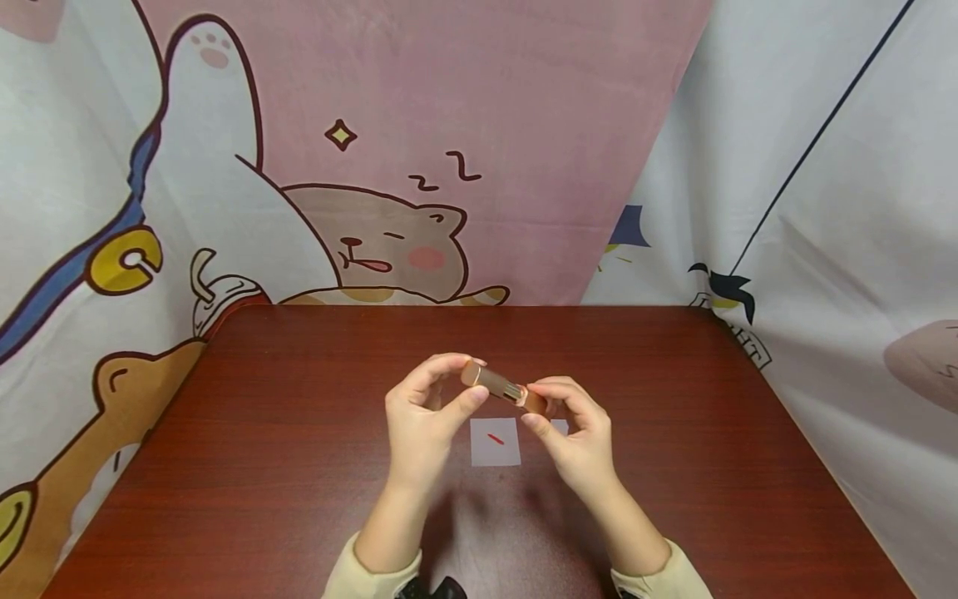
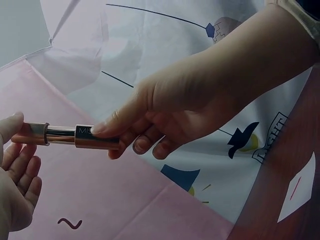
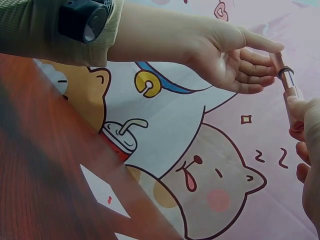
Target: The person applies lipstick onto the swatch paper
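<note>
My left hand [image 1: 422, 416] and right hand [image 1: 582, 437] hold a gold lipstick tube [image 1: 491, 382] between them, above the table. Thumb and fingers of each hand pinch one end of it. In the left wrist view, a shiny neck of the lipstick tube [image 2: 61, 135] shows between its two gold parts, and lettering is partly covered by my right thumb. The right wrist view has the lipstick tube [image 3: 288, 80] at the right edge. Beneath the hands lies a white paper [image 1: 485, 453] with a red streak [image 1: 496, 439].
A second white paper [image 1: 560, 426] lies partly hidden behind my right hand. The reddish-brown wooden table [image 1: 262, 466] meets cartoon-printed cloth [image 1: 539, 125] at the back and sides. A black device [image 3: 86, 21] is strapped at the left sleeve.
</note>
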The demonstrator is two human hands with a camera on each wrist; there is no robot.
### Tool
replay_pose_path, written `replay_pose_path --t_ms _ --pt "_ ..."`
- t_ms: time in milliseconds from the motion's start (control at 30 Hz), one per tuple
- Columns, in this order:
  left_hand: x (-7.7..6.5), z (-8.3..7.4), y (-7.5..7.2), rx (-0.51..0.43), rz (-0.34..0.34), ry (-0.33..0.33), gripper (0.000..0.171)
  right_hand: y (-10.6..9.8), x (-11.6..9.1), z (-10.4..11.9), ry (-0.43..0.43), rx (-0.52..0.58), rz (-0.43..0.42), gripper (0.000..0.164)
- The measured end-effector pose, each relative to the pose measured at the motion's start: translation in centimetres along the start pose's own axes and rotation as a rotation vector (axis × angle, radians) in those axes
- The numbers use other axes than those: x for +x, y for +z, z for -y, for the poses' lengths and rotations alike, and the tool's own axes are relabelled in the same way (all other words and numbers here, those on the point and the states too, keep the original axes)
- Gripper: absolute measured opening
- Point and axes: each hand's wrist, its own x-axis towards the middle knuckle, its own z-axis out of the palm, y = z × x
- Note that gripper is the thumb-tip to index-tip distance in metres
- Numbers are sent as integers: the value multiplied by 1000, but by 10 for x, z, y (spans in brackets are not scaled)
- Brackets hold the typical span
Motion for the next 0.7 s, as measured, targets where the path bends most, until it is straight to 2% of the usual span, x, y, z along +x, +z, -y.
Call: replay_pose_path --t_ms 700 --pt "-4 6 10 25 -4 -52 28 0 1 0 -7 2 0 30"
